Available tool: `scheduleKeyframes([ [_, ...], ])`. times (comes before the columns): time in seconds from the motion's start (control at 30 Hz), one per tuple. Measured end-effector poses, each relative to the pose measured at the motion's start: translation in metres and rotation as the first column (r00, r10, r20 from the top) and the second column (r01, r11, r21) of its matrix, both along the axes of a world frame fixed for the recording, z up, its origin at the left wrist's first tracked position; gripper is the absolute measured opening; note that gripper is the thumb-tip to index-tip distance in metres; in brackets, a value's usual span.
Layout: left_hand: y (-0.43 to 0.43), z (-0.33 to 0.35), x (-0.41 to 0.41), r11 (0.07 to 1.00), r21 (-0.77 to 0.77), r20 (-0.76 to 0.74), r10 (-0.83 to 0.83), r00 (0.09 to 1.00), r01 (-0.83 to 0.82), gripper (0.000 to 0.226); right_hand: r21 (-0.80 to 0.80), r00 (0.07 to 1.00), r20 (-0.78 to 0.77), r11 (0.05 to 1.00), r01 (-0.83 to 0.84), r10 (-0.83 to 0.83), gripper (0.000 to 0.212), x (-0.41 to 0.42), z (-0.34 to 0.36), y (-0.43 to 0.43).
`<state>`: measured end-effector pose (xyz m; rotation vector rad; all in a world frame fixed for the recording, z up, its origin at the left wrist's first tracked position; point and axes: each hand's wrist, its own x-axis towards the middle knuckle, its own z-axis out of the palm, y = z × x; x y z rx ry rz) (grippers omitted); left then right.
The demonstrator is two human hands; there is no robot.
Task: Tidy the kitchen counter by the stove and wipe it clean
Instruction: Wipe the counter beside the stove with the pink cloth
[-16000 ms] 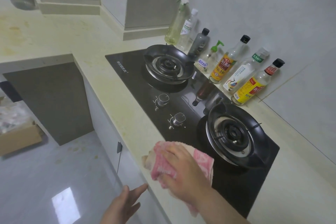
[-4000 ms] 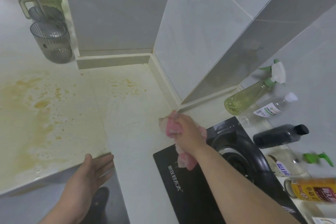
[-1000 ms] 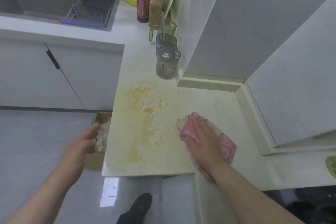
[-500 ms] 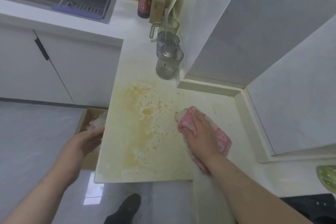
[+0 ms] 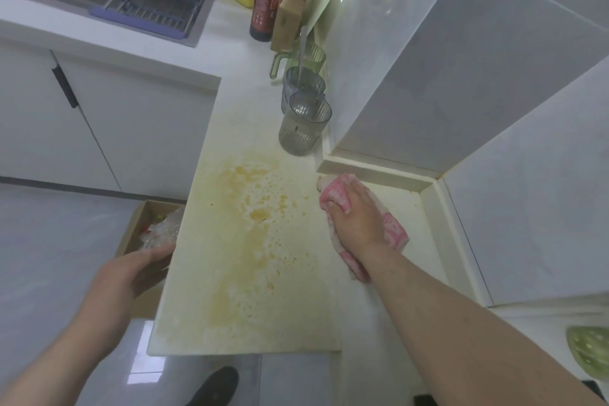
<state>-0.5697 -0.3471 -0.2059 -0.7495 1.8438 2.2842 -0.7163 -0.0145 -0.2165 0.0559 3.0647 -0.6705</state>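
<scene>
**Cloth up by the far ledge, stain still to do**

Since half a sec ago the right hand (image 5: 357, 219) & cloth (image 5: 393, 231) have slid farther, up near the wall ledge (image 5: 375, 171). Fingers together, bent down over the bunched cloth, pinning it to the counter (image 5: 230, 333), prob. for scrubbing pressure. Yellow stain (image 5: 257, 214) lies just left of cloth, unwiped. Left hand (image 5: 125, 280) sits at counter's near-left edge, above a box (image 5: 138, 227) on the floor. Its fingers are loosely together, holding nothing, likely there to steady the body. Glass (image 5: 303, 128) stands beyond the stain.
</scene>
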Motion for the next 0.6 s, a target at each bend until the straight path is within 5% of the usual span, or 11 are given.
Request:
scheduleKeyframes([
  [0.4,0.005,0.010,0.005,1.000,0.028,0.030,0.003,1.000,-0.004,0.038,0.001,0.999,0.029,1.000,-0.026,0.026,0.068,0.038,0.009,-0.008],
  [0.6,0.007,0.011,0.008,0.999,0.033,0.036,0.025,0.999,-0.026,0.038,-0.133,0.997,0.028,0.988,-0.073,0.077,0.067,0.095,0.013,-0.005],
])
